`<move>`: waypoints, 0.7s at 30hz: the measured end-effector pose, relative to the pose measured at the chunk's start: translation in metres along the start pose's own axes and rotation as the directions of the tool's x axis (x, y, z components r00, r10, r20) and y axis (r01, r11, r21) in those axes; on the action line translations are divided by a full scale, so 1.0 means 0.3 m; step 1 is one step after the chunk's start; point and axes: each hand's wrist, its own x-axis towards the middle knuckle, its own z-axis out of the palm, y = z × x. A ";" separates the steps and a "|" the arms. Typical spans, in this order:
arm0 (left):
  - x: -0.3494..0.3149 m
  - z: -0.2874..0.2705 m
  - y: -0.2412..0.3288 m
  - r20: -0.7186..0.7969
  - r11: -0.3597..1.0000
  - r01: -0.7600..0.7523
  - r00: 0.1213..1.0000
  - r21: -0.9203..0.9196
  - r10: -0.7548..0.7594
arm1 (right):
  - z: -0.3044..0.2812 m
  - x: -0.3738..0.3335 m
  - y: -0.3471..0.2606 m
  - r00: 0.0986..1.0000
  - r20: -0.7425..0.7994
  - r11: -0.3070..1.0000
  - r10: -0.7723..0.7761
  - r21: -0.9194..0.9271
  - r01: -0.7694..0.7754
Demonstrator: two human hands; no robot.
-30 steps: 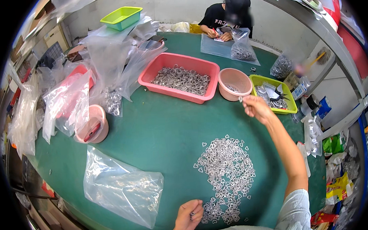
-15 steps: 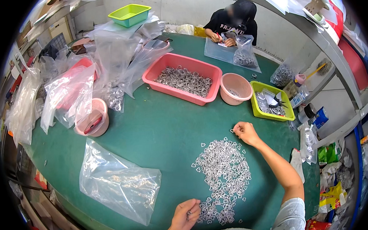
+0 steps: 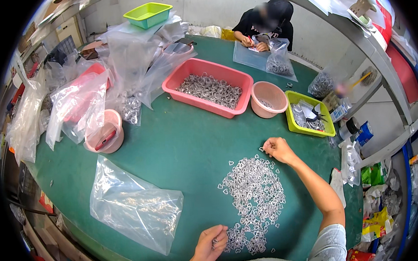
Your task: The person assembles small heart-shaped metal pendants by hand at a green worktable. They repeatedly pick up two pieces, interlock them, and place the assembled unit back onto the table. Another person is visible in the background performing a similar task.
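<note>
A long heap of small silvery heart-shaped rings point(image 3: 256, 189) lies spread on the green table point(image 3: 172, 141). Above its far right end, my right hand point(image 3: 278, 150) is closed, pinching one heart-shaped ring point(image 3: 261, 149) at the fingertips. My left hand point(image 3: 211, 244) curls at the near left edge of the heap. Bits of silvery rings show between its bent fingers; how many it holds is hidden. Left of the heap a clear plastic bag point(image 3: 135, 206) lies flat, with shiny glare across it.
Beyond the heap stand a pink tray point(image 3: 170, 88) of metal rings, a small pink basket point(image 3: 268, 97) and a yellow-green basket point(image 3: 311, 133) with pliers point(image 3: 316, 114). Plastic bags point(image 3: 131, 59) pile up at the far left. Across the table a person point(image 3: 272, 27) writes. A metal shelf frame point(image 3: 345, 38) borders the right.
My right hand has shifted very slightly to the left, still pinching a ring. My left hand stays in place beside the heap.
</note>
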 end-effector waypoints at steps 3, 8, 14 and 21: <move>-0.003 0.006 0.002 -0.013 1.000 -0.002 1.000 0.006 0.002 | -0.002 0.002 -0.017 1.000 -0.020 0.999 -0.020 0.036 0.021; -0.001 0.012 0.004 -0.022 1.000 0.004 1.000 0.012 -0.004 | -0.018 0.002 -0.098 0.997 0.020 0.983 0.081 0.162 -0.083; 0.000 0.005 0.000 -0.011 1.000 0.005 1.000 -0.008 -0.005 | -0.013 0.009 -0.130 1.000 0.019 0.994 0.020 0.106 -0.022; -0.001 0.010 -0.001 -0.001 0.999 -0.002 1.000 -0.036 0.002 | -0.013 0.025 -0.110 0.999 -0.002 0.998 -0.051 0.030 0.051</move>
